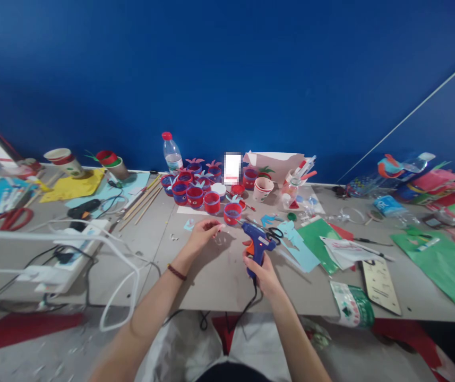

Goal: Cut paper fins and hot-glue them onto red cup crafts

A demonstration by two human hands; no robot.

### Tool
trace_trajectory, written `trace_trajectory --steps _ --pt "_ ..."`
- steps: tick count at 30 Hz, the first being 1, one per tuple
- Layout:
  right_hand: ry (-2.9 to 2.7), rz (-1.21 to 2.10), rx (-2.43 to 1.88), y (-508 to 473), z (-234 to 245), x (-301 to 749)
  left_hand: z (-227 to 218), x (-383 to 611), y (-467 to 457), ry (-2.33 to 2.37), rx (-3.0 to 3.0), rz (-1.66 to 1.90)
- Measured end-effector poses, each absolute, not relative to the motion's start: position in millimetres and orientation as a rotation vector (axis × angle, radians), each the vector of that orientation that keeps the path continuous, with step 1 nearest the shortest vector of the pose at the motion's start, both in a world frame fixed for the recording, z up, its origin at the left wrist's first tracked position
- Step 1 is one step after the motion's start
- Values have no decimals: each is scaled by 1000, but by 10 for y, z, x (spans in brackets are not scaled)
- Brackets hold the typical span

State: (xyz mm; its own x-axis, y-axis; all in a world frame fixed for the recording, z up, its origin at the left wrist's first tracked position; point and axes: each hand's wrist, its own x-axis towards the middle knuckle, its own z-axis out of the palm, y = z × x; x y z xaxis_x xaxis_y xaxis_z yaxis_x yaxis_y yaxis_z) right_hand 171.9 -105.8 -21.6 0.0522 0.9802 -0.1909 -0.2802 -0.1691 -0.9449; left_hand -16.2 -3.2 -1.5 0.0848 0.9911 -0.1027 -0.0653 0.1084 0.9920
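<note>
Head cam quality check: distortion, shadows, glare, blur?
Head view: wide-angle stretch and softness toward the edges; flat blue wall unevenly lit; bare left hand throws a soft shadow on the grey tabletop; white upright rectangle washed out, pixelated around its edges; blue plastic glue gun reads clearly.

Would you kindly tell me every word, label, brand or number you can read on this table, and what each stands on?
No text is legible here.
Blue glue gun: pale label, too small.
Green-and-white packet: print too blurred.
White sheet: reddish marks, unreadable.
Red-capped bottle: label too blurred.
Pale board: dark marks, unclear.
</note>
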Motion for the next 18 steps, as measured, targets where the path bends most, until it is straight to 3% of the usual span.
trace_trajectory --steps 18 --pt "-711 1489 -1243 -1091 -180 1674 -41 -124 -63 1142 1065 1043"
